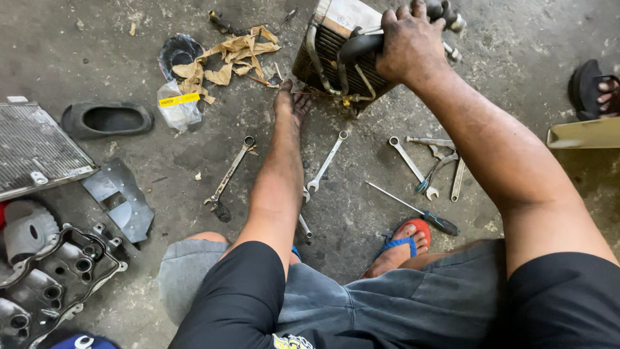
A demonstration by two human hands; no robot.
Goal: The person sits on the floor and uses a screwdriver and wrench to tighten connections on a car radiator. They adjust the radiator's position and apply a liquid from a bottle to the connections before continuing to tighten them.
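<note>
We see the person's right hand (pixel 410 42) closed over the top of a finned metal coil unit (pixel 336 55) that stands tilted on the concrete floor (pixel 516 58), the fingers wrapped round a black hose (pixel 358 45) and the thin pipes that run along its upper edge. The left hand (pixel 292 103) reaches straight out to the lower left corner of the same unit, near the brass fittings there; its fingers point away from us and we cannot tell whether they pinch anything or merely touch the base. Between the two arms lie several spanners: one combination wrench (pixel 230 171) to the left of the left forearm, another wrench (pixel 327 161) just right of it, and a loose group (pixel 426 165) further right with pliers among them. A screwdriver with a dark handle (pixel 416 210) lies near a foot in a blue and red sandal (pixel 403 242). Behind the left hand sit torn brown paper scraps (pixel 226 58) and a crumpled clear plastic bag (pixel 175 106). At the left edge we see a flat finned radiator panel (pixel 35 148), a black rubber boot (pixel 106 119), and a grey engine cover (pixel 51 278). Another person's sandalled foot (pixel 594 90) shows at the far right.
</note>
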